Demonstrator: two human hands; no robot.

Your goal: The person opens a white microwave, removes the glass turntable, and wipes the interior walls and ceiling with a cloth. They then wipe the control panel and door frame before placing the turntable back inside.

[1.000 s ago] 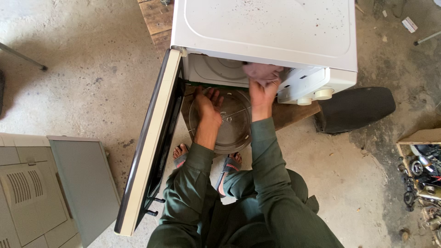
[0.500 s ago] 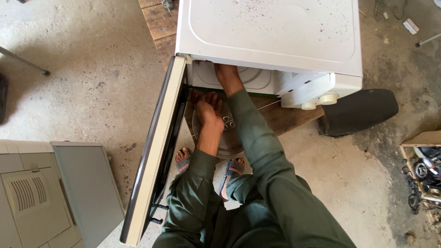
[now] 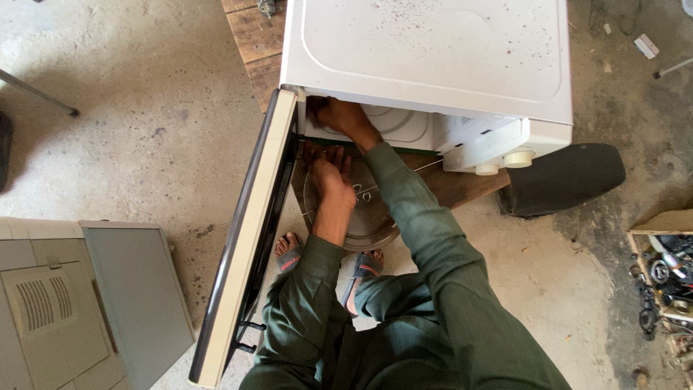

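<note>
A white microwave oven [image 3: 433, 50] stands on a wooden table [image 3: 249, 36] with its door [image 3: 245, 238] swung open to the left. My right hand [image 3: 343, 115] is inside the cavity against the left wall, closed over a cloth that is mostly hidden beneath it. My left hand [image 3: 328, 173] lies with fingers spread on a round glass turntable plate [image 3: 372, 217]. It holds the plate against the table's front edge, just below the oven opening. The plate overhangs the edge above my sandalled feet.
Two round knobs [image 3: 505, 160] stick out at the oven's front right. A black cushion-like object [image 3: 563, 177] lies on the concrete floor to the right. A grey appliance casing [image 3: 72, 303] sits at the lower left, and a box of metal parts [image 3: 664, 274] at the right edge.
My right hand carried the pinkish cloth from the oven's front right into the cavity, then slid left to the inner left wall. My left hand stayed on the plate.
</note>
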